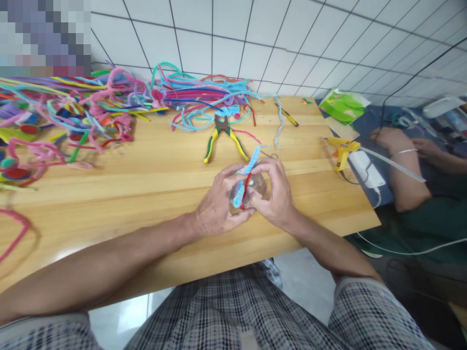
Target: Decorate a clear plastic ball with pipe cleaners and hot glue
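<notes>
Between my two hands is a clear, rounded object (259, 183) with blue and red pipe cleaners across it. The light blue pipe cleaner (253, 161) sticks up past my fingers, and a red pipe cleaner (246, 187) runs down beside it. My left hand (219, 201) grips the clear object from the left side. My right hand (273, 194) pinches at its right side, thumb on the front by the red strand. Just beyond my hands, pliers (222, 127) with yellow and green handles lie spread on the wooden table (164, 172).
A large heap of coloured pipe cleaners (120, 104) covers the table's back left. At the back right lie a yellow cutter (291, 116) and a green packet (343, 106). A yellow glue gun (343, 148) stands by the right edge, near a white power strip (367, 170) and another person's arm (404, 165).
</notes>
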`<move>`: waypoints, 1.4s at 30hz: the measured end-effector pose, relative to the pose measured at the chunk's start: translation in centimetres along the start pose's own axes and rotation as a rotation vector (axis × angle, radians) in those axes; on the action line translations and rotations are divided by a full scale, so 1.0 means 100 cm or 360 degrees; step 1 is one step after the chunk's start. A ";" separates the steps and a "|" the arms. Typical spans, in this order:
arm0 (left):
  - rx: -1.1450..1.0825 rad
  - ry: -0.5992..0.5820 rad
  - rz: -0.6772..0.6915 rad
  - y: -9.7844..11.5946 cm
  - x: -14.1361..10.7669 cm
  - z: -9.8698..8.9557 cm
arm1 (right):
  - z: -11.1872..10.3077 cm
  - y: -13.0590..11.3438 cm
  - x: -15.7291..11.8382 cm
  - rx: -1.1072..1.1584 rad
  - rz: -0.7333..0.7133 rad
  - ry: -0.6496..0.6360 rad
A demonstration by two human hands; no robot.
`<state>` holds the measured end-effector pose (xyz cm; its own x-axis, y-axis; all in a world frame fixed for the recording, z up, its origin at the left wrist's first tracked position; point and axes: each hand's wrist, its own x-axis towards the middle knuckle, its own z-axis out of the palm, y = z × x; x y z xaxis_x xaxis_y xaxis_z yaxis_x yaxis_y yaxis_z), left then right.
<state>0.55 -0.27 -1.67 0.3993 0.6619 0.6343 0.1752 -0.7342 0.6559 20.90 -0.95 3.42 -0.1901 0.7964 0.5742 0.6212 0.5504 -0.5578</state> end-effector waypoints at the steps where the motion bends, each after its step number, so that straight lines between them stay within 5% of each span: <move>1: -0.0009 0.0016 -0.0027 0.000 0.000 0.001 | 0.000 0.000 0.000 0.0003 0.0005 0.0008; 18: 0.0180 0.0152 0.0189 -0.002 0.006 0.001 | 0.001 0.003 0.001 0.0007 -0.0179 0.0074; 25: 0.0221 0.0041 0.0120 -0.003 0.003 -0.002 | 0.001 0.001 -0.001 -0.0048 -0.0222 0.0076; 35: 0.0100 0.0180 0.0100 -0.002 0.004 0.004 | 0.001 0.007 -0.003 -0.0020 -0.0245 0.0053; 42: 0.0148 0.0113 0.0075 -0.001 0.004 0.001 | -0.001 0.004 -0.001 -0.0051 -0.0268 0.0049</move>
<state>0.79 0.06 -1.55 0.3450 0.6329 0.6931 0.2415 -0.7734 0.5860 21.22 -0.83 3.15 -0.2705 0.6854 0.6761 0.6068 0.6666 -0.4330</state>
